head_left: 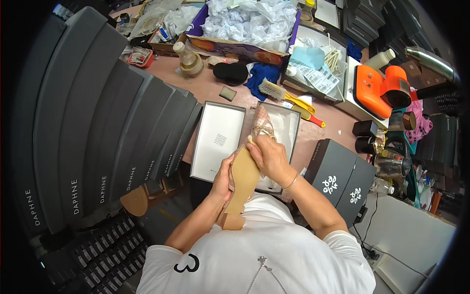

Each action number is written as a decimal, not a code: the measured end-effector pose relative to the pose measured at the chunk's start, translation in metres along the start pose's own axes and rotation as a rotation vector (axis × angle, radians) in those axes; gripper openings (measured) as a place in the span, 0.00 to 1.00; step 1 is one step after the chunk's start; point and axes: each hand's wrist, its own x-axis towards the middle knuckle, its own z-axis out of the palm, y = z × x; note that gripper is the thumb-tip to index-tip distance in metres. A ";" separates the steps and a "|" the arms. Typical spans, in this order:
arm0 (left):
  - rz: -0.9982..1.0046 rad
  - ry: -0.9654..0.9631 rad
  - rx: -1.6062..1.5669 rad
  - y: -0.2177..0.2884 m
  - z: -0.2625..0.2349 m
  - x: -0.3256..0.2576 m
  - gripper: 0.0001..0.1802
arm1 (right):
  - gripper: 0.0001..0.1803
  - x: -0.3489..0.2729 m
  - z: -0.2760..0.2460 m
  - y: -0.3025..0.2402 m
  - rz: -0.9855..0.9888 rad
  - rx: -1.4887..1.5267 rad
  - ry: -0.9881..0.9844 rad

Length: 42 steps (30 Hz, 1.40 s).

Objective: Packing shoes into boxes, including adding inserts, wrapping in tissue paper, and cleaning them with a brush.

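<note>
A heeled shoe (pixel 245 176) with a tan sole and block heel is held over my lap, sole up and toe pointing away. My left hand (pixel 224 179) is wrapped round its left side. At the toe, my right hand (pixel 270 156) is closed, with a small pale yellowish bit showing at its fingertips. What that bit is cannot be made out. Beyond it lies the other shoe (pixel 263 120), with a checked pattern and strap, in the open shoebox (pixel 289 132). To the left lies the box's white-lined lid (pixel 215 139).
Tall stacks of dark shoeboxes (pixel 98 108) rise at left; closed boxes (pixel 338 171) stand at right. Behind are a brush (pixel 274 90), a blue cloth (pixel 262 78), a glue bottle (pixel 190 63), a purple carton (pixel 235 44) of plastic wrap, and an orange device (pixel 372 88).
</note>
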 end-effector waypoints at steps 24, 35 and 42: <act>0.124 0.116 0.082 -0.002 -0.009 -0.008 0.27 | 0.12 0.011 0.013 -0.016 0.025 0.077 -0.182; 0.239 0.150 0.136 0.004 -0.008 -0.015 0.27 | 0.14 0.006 0.012 -0.059 -0.289 0.074 -0.278; 0.128 0.274 -0.029 0.005 -0.024 0.000 0.27 | 0.12 0.002 0.005 -0.057 -0.124 0.068 -0.351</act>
